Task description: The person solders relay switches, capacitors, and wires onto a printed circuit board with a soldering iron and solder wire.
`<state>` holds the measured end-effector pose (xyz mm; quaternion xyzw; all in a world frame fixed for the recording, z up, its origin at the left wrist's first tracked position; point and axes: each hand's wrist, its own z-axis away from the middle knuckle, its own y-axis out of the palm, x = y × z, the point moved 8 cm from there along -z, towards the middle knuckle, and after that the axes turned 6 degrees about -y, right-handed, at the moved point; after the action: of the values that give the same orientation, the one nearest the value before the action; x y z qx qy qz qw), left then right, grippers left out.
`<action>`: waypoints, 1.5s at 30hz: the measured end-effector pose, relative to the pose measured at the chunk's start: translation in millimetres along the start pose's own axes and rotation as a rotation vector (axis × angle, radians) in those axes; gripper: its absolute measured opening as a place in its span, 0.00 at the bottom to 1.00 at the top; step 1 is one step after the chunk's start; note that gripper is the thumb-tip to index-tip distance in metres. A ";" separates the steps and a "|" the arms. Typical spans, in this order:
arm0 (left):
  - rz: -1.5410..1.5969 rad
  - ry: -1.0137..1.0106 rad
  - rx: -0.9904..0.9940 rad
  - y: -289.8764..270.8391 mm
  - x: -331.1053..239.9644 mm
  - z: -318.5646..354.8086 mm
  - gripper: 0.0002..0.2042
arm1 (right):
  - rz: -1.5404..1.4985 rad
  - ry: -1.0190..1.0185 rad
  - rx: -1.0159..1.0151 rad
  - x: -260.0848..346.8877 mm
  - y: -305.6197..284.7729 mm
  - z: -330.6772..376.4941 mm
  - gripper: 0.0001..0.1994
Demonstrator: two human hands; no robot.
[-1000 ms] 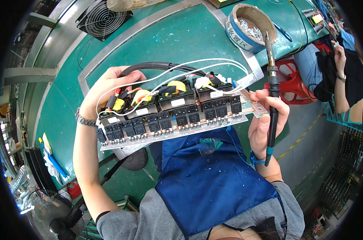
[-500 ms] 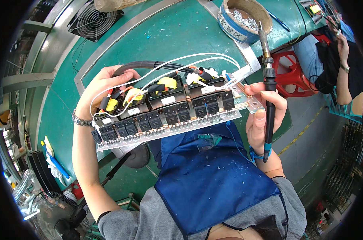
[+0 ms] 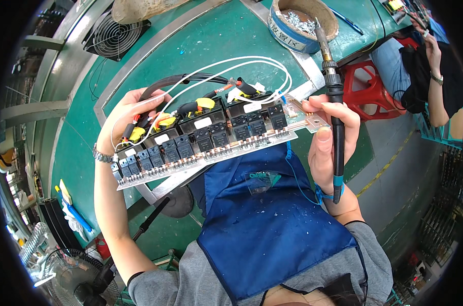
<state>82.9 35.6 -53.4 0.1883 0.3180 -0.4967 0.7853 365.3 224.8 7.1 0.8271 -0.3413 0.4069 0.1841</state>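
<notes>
A long circuit board [image 3: 206, 153] is held up in front of my apron, tilted with its right end higher. Black transistors line its near edge; behind them stand black blocks with yellow-wrapped parts. My left hand [image 3: 127, 117] is closed around the left end, its thumb by a thick black cable [image 3: 162, 81]. White wires [image 3: 231, 60] loop above the board. My right hand [image 3: 336, 132] pinches the board's right corner between thumb and fingers. That same hand also holds a soldering iron [image 3: 335, 99], its tip pointing away from me and apart from the board.
Beyond the iron's tip stands a round blue-and-tan tub [image 3: 295, 38] with silvery scraps in it. A fan [image 3: 115, 35] sits at the far left of the green table [image 3: 201, 38]. A red stool [image 3: 361, 94] and another person [image 3: 433, 66] are at the right.
Both hands have shifted slightly left with the board, and its right end has risen a little. The soldering iron has moved left and upward with my right hand.
</notes>
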 end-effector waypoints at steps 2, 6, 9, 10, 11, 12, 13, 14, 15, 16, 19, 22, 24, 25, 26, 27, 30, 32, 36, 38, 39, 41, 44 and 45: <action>0.035 0.010 -0.048 -1.5 0.4 -0.7 0.14 | 0.098 0.047 0.025 -3.4 0.1 2.0 0.23; 0.071 -0.021 -0.021 -0.3 2.2 -0.3 0.14 | 0.063 0.040 0.017 -4.1 0.4 1.3 0.23; 0.059 -0.020 -0.031 -2.8 2.7 -3.5 0.14 | -0.040 0.020 0.010 -3.0 0.4 -0.5 0.17; 0.060 -0.021 -0.007 -1.8 2.1 -3.2 0.14 | -0.038 0.016 0.009 -3.2 0.1 -0.6 0.17; 0.061 -0.023 0.015 -0.6 1.8 -2.7 0.14 | -0.037 0.011 0.009 -3.3 -0.1 -0.8 0.17; 0.061 -0.024 0.013 -0.8 2.7 -2.2 0.14 | -0.039 0.011 0.009 -2.8 -0.1 -0.4 0.17; 0.085 -0.006 -0.014 -3.1 3.3 -1.3 0.15 | 0.012 0.038 0.017 -3.7 0.1 0.5 0.20; 0.109 0.013 -0.042 -5.7 2.9 -0.1 0.16 | 0.063 0.064 0.026 -5.2 0.0 0.9 0.23; 0.110 0.013 -0.045 -10.4 2.2 0.3 0.16 | 0.060 0.063 0.027 -5.7 -0.4 1.0 0.23; 0.032 0.050 -0.054 -18.0 -2.8 1.1 0.16 | 0.065 0.043 0.033 -5.0 -0.7 1.1 0.23; -0.110 0.148 -0.016 -15.9 -22.6 10.7 0.18 | 0.074 0.019 0.040 -4.3 -0.8 2.1 0.22; -0.218 0.196 -0.004 -20.3 -27.1 11.9 0.21 | 0.082 0.008 0.045 -3.7 -0.7 3.5 0.22; -0.199 0.235 -0.001 -21.8 -27.4 13.3 0.23 | 0.087 0.003 0.047 -4.1 -1.2 3.7 0.22; -0.182 0.277 0.008 -22.4 -29.3 15.2 0.26 | 0.087 0.003 0.050 -4.2 -0.8 3.5 0.22; -0.114 0.295 0.041 -26.4 -29.6 17.1 0.28 | 0.090 0.003 0.052 -3.9 -1.0 3.5 0.22; -0.046 0.312 0.073 -28.8 -31.0 19.9 0.30 | 0.087 0.005 0.052 -3.4 -1.3 3.0 0.22; -0.189 0.449 -0.119 -39.2 -53.2 38.7 0.26 | 0.095 0.014 0.067 -5.0 -1.4 0.5 0.22; -0.304 0.566 -0.294 -27.0 -74.2 63.7 0.23 | 0.102 0.000 0.071 -6.9 -1.4 -0.1 0.22; -0.506 0.728 -0.449 32.7 -100.3 117.6 0.21 | 0.084 0.003 0.071 -6.8 -1.3 -0.9 0.22; -0.732 0.812 -0.497 77.3 -105.2 129.9 0.21 | 0.097 -0.009 0.072 -8.4 -1.7 -0.4 0.22; -0.849 0.819 -0.509 98.1 -105.3 128.7 0.22 | 0.098 -0.008 0.074 -9.4 -1.1 -0.8 0.22; -1.117 0.882 -0.559 129.8 -101.3 120.3 0.25 | -0.010 -0.031 0.014 -8.6 -3.8 -3.0 0.17; -1.224 0.878 -0.709 155.8 -106.5 122.1 0.26 | -0.025 -0.029 0.024 -6.6 -1.6 -5.7 0.18; -1.222 0.874 -0.713 158.7 -108.3 121.3 0.26 | -0.028 -0.028 0.027 -6.2 -1.2 -5.4 0.18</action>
<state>230.7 102.0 105.9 -0.1016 0.7789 -0.5872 0.1955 360.5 231.4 5.4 0.8398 -0.3268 0.3972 0.1736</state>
